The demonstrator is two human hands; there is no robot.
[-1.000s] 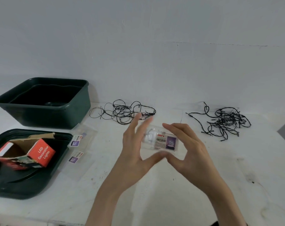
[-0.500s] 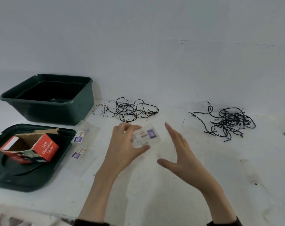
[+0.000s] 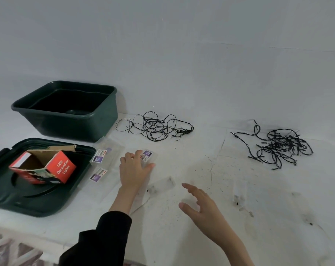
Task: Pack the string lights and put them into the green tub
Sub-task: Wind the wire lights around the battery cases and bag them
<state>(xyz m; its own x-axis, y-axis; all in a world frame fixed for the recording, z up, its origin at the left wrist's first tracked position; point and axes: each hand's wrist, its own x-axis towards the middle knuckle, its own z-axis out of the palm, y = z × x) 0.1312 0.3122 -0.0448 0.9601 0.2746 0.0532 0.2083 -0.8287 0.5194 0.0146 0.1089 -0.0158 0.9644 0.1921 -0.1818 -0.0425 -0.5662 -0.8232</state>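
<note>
Placement of the clear packet (image 3: 147,154) appears to be the step in hand. The left hand (image 3: 134,169) holds this packet against the table (image 3: 182,217), fingers curled over its near end and thumb stretched out along its lower edge. The labelled end shows beyond the fingertips. Whether the packet is filled cannot be told. The right hand (image 3: 200,205) hovers over the table, fingers spread and relaxed, holding nothing.

Position of the task items: one bundle of string lights (image 3: 155,127) lies loose just right of the green tub (image 3: 70,121). A second bundle (image 3: 279,146) lies well apart, at the far right. Both are outside the tub, so the task is judged to be at an early stage.

Procedure:
1. Lay the clear packet flat, label up, near the upper packet (image 3: 99,155) and the lower packet (image 3: 98,174), but not overlapping them, so that each can be lifted singly.
2. Let go only when the packet rests fully on the table; thin film is likely to cling to the fingers.
3. Reserve the right hand for the nearer bundle.
4. Coil a bundle into even loops before bagging. Thin wire of this kind is likely to snag if pulled from one end.

Caution: the green lid (image 3: 19,200) beside the tub carries an opened red box (image 3: 61,167). Avoid knocking it.
</note>
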